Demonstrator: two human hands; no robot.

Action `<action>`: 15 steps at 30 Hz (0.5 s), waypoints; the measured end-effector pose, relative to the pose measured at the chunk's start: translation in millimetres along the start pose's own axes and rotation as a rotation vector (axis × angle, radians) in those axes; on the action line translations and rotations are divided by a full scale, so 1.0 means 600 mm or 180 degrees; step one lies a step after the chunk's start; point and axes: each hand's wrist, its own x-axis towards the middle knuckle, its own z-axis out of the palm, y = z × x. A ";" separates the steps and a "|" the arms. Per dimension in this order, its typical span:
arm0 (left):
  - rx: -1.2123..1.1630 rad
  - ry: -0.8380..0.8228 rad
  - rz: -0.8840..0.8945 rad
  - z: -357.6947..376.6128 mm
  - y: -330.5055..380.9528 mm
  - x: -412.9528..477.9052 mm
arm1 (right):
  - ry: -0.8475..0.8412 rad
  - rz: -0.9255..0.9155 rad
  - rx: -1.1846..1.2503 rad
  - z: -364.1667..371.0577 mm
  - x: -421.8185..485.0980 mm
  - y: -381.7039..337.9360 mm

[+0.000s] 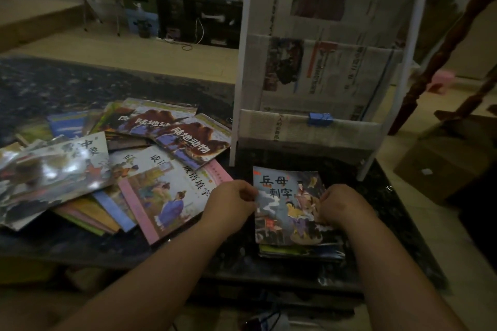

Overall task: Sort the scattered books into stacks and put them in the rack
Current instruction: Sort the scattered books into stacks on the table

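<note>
A small stack of picture books (298, 248) lies on the dark stone table in front of the rack. Its top book (285, 201) has a blue-grey cover with painted figures. My left hand (231, 203) pinches that book's left edge. My right hand (341, 205) grips its right edge, fingers curled over the cover. A loose heap of scattered books (113, 166) spreads over the table to the left. The white-framed rack (317, 83) stands just behind the stack, its tiers lined with newspaper.
A blue binder clip (320, 118) sits on the rack's lowest tier. A brown wooden post (441, 56) rises at the right, with a cardboard box (441, 166) on the floor beside it. The table's front edge (188, 260) runs below my arms.
</note>
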 end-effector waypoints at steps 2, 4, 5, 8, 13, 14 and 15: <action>0.0221 -0.0010 0.0089 0.006 -0.001 -0.002 | -0.0038 0.0000 -0.0079 0.003 0.005 0.005; 0.0400 -0.0029 0.0183 0.010 -0.002 -0.004 | -0.0053 0.0016 -0.0108 0.005 0.006 0.008; 0.0469 -0.0038 0.0218 0.011 -0.002 -0.005 | -0.0050 0.0034 -0.0130 0.006 0.007 0.008; 0.0634 -0.0038 0.0287 0.014 -0.003 -0.005 | -0.0026 0.0049 -0.0217 0.008 0.008 0.008; 0.0700 -0.0052 0.0313 0.019 -0.005 -0.006 | -0.0033 0.0072 -0.0253 0.007 0.006 0.008; 0.0711 -0.0054 0.0316 0.020 -0.006 -0.006 | -0.0040 0.0076 -0.0249 0.008 0.005 0.009; 0.0712 -0.0061 0.0314 0.021 -0.006 -0.006 | -0.0052 0.0079 -0.0251 0.008 0.004 0.010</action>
